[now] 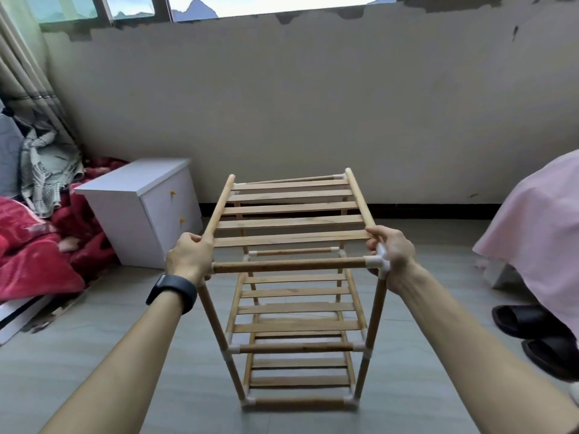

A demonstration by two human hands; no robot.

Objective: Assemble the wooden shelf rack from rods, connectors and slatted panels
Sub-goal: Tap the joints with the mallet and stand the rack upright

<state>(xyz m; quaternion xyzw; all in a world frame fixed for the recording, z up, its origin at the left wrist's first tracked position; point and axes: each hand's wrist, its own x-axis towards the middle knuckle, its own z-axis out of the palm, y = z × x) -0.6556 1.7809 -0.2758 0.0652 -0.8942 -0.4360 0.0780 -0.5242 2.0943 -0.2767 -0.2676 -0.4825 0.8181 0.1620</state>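
Grips clamped on the rack (297, 222) top corners: left hand (189, 261) at 9 o'clock, right hand (393, 256) round a connector (374, 262) at 3. Probably light, wobbly; lift by corners.

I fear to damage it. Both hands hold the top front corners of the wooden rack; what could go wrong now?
1. The right hand wraps the white connector; pushing the top slatted panel in may pinch fingers.
2. The left hand hides its corner, so a loose joint there could go unnoticed.
3. The rack stands tall and narrow on the smooth floor; uneven pressing might tip it.
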